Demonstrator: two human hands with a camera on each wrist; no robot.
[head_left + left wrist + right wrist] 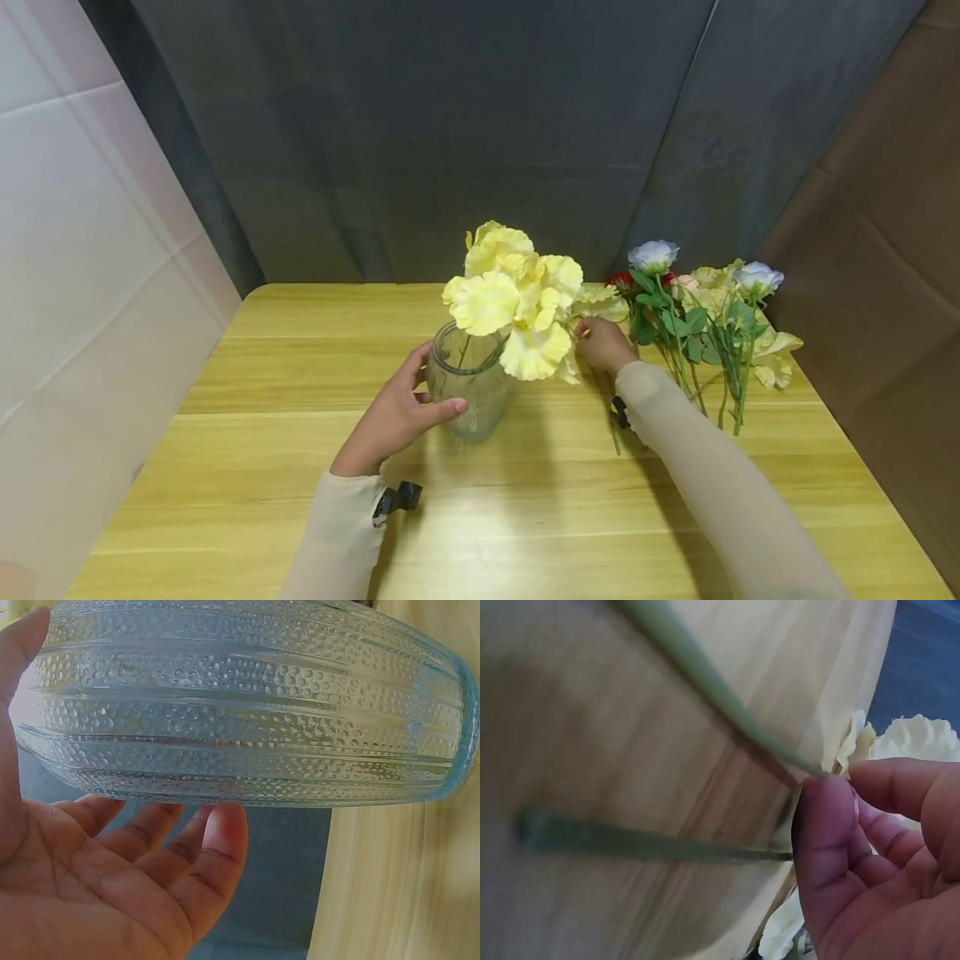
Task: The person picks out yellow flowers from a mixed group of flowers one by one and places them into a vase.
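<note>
Left hand (pixel 397 410) curling round glass vase (pixel 480 407) | right hand (pixel 606 343) pinching green stem (pixel 711 688) | seemingly picking up yellow flower (pixel 602 302) | next move probably needing gentle lifting

Glare whitens the table (pixel 487 554) near the front, and soft shadows lie beside both sleeves (pixel 712 458). The backdrop (pixel 450 125) is dim. The left-wrist view catches glints on the vase (pixel 262 712); the right-wrist view blurs the near stems (pixel 690 667).
</note>
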